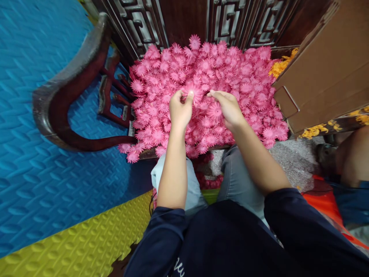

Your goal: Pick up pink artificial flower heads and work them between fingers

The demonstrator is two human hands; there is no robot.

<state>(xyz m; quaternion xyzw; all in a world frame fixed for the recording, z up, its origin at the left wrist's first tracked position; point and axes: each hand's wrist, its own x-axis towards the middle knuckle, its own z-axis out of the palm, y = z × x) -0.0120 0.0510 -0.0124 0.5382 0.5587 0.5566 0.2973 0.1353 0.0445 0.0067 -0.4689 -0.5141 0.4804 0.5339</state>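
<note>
Evidently one pink flower [195, 94] is up at the left hand [181, 109], above the middle of a broad pile of pink flowers [161, 77]; the left fingers pinch its near side, the thumb on top. Just to its right, the right hand [229, 109] has thumb and fingers drawn close together, though whether they grip anything I cannot tell. The pile covers a dark wooden worktop [148, 154], its front edge at the person's knees. Leftward curves a wooden armrest [75, 143], with blue matting [25, 173] beyond; behind stand lattice panels [227, 21]. Rightward, a cardboard box [328, 65] stands near orange-yellow flowers [280, 68].
</note>
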